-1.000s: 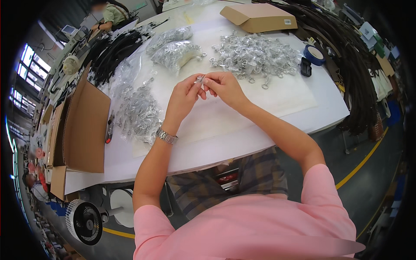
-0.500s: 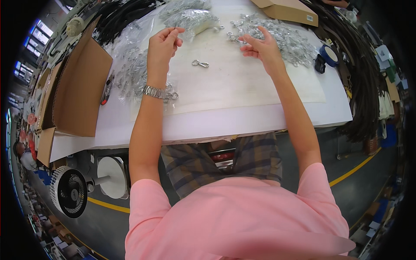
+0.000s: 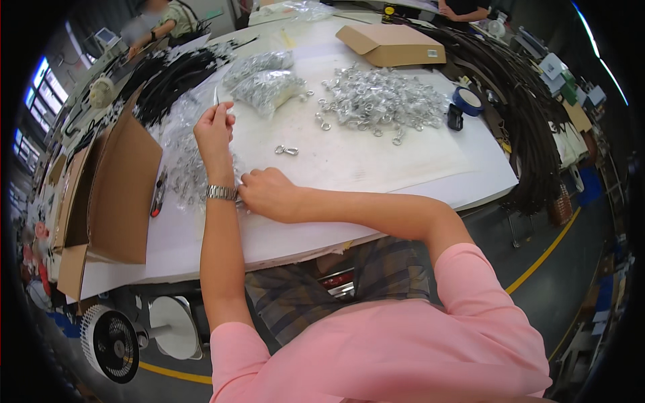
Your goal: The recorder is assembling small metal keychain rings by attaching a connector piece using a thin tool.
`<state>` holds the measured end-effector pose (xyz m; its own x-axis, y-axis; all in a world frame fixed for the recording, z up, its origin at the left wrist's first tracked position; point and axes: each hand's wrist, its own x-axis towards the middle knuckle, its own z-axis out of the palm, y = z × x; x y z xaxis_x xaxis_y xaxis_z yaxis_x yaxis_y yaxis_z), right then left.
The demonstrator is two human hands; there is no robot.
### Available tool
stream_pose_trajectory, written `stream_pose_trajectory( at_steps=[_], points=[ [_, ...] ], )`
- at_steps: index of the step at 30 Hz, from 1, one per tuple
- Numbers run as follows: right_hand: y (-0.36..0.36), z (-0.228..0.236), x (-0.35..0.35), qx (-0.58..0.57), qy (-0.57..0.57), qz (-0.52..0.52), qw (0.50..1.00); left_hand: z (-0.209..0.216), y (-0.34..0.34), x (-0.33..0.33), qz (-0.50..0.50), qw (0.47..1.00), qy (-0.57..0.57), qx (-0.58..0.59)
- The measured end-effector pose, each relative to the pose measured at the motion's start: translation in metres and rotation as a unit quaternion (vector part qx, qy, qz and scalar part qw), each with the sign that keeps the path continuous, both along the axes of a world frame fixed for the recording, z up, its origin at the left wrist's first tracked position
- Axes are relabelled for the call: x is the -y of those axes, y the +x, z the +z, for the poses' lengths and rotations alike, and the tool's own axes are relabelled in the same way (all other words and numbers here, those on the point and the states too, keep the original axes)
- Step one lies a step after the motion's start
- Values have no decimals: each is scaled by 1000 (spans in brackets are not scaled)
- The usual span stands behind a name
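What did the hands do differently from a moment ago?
A second ago both hands worked one small metal piece together. Half a second ago they had parted, the piece left lying on the white table. Now the left hand pinches up a clear plastic bag, and the right hand has crossed over to its lower edge. The single metal piece and the metal pile stayed put.

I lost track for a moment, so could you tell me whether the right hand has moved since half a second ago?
Yes. The right hand has left the pile of metal rings at the table's far side and come back across to the left wrist's watch.
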<state>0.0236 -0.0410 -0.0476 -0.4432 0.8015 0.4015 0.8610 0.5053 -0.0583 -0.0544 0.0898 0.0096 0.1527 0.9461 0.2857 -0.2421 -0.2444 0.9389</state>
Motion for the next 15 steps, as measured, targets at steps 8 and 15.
stream_pose_trajectory(
  at_steps=[8, 15],
  points=[
    [34, 16, -13, 16, -84, -58, 995, 3, 1, 11, -6, 999, 12, -41],
    [26, 13, -1, 5, -28, -66, 997, 7, 5, 12, -29, 999, 11, -40]
  ],
)
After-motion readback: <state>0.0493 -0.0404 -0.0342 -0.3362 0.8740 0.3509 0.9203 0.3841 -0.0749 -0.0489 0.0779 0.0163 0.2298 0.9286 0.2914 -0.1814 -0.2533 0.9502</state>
